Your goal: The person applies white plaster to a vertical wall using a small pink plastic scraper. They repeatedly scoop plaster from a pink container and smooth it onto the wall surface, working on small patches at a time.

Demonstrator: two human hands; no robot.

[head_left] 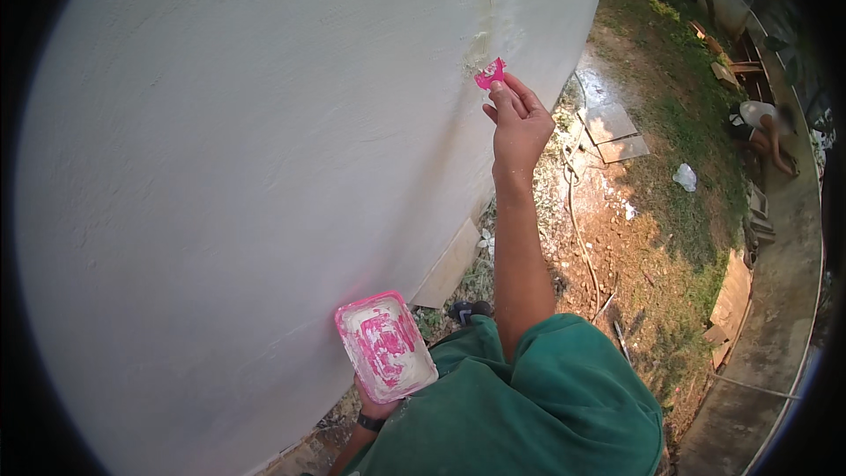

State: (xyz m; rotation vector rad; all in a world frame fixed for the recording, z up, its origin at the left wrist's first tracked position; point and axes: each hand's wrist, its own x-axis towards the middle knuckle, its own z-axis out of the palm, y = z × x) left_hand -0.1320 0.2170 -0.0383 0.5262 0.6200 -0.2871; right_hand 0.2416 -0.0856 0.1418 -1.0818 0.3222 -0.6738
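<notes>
Pinched in the fingers of my right hand is a small pink putty scraper with white filler smeared on it. Its edge is at or close to a rough, patched streak on the pale wall; whether it touches I cannot tell. Low in front of my body, my left hand grips a pink plastic tray from beneath, its fingers mostly hidden. White putty coats the inside of the tray, with pink showing through in the middle.
Right of the wall, a hose runs over dirt and grass near flat boards. A white plastic bag lies on the grass. At the far right a person is bent low by a concrete edge. Another board leans at the wall's foot.
</notes>
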